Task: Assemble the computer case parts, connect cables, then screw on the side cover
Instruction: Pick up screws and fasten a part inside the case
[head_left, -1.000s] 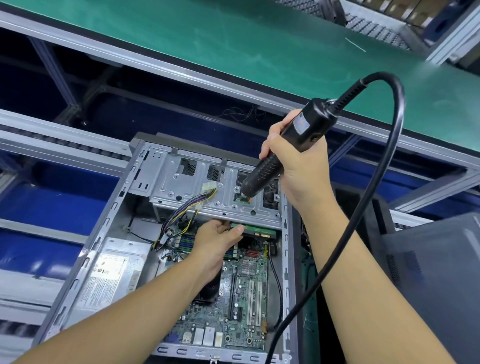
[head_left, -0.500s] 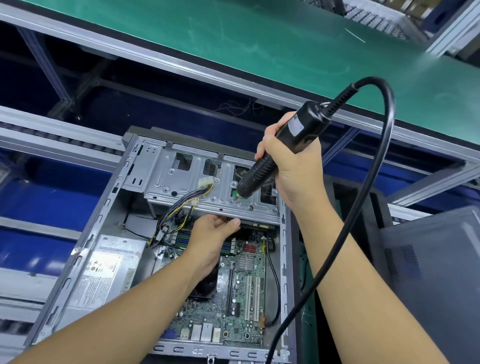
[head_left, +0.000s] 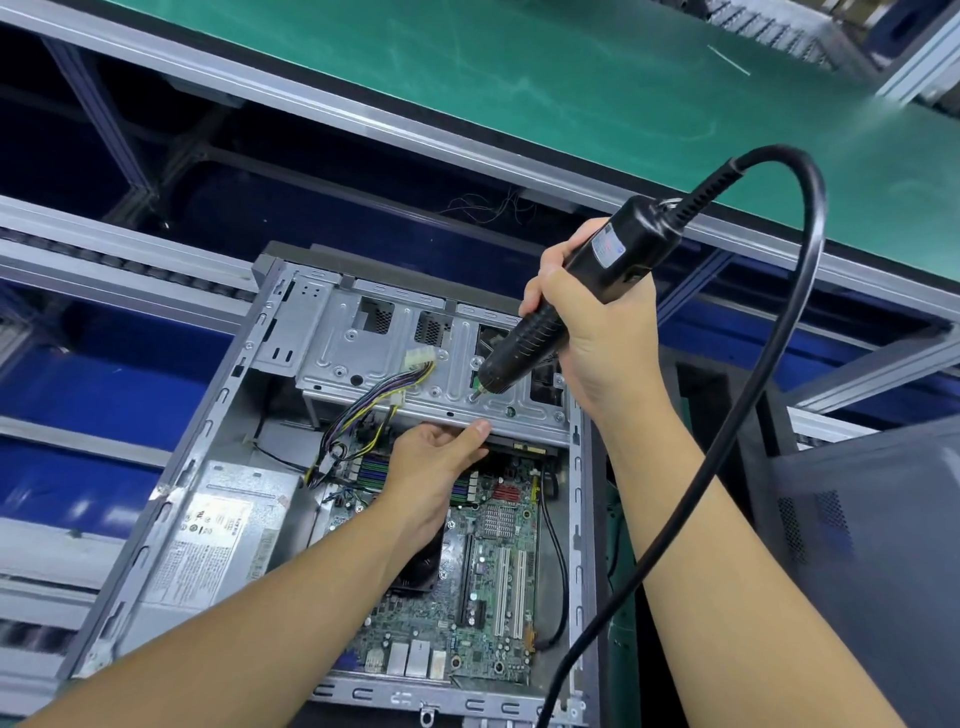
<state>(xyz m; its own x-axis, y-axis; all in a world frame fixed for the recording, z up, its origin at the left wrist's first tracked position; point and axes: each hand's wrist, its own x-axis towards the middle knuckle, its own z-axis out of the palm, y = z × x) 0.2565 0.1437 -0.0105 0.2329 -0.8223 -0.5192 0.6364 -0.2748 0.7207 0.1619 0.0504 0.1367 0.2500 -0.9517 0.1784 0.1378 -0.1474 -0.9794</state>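
Beside green conveyor (head_left: 519, 78), right hand (head_left: 602, 343) holds screwdriver (head_left: 618, 249) against drive cage (head_left: 363, 364).

In the computer case (head_left: 171, 499), the drive cage (head_left: 363, 364) spans the far end, the motherboard (head_left: 498, 597) lies at the right, the power supply (head_left: 218, 545) near-left. The left hand (head_left: 436, 462) grips the cage's near edge; the right hand (head_left: 608, 338) holds the screwdriver (head_left: 571, 301) tip-down on the cage. A side cover (head_left: 872, 545) lies right of the case, a conveyor belt (head_left: 519, 93) behind.
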